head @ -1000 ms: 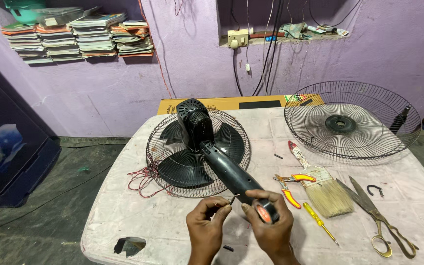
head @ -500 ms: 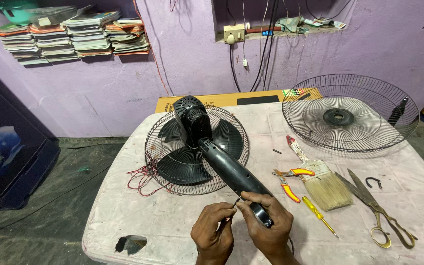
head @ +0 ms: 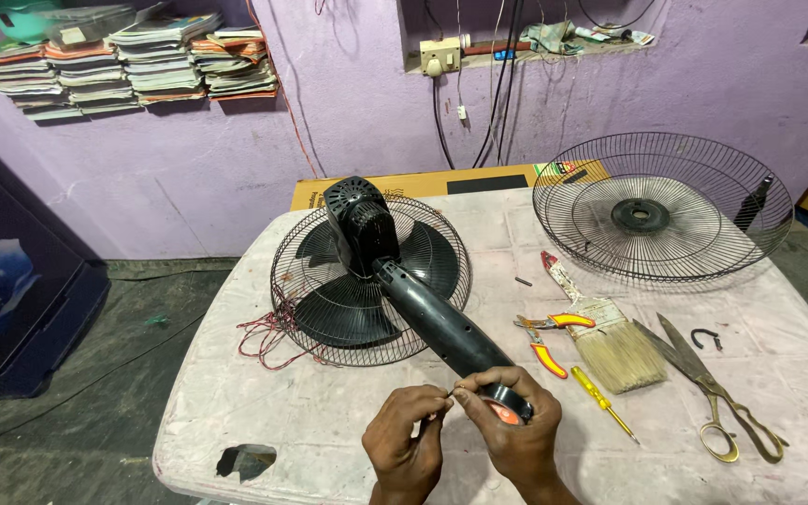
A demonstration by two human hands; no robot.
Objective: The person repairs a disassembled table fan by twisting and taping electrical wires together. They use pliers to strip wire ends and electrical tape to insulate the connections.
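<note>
Though smooth, round black fan neck (head: pixel 441 327) between both hands (head: pixel 460 440).

The right hand (head: pixel 513 432) has closed over the end of the fan's neck (head: pixel 441 327), hiding more of its orange tip (head: pixel 497 411); fingertips now pinch together with the left hand (head: pixel 406 447).

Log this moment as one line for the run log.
left hand: pinching thin wire | right hand: gripping end of fan neck, fingertips meeting left | fan: face down on table | pliers, brush, scissors: untouched
</note>
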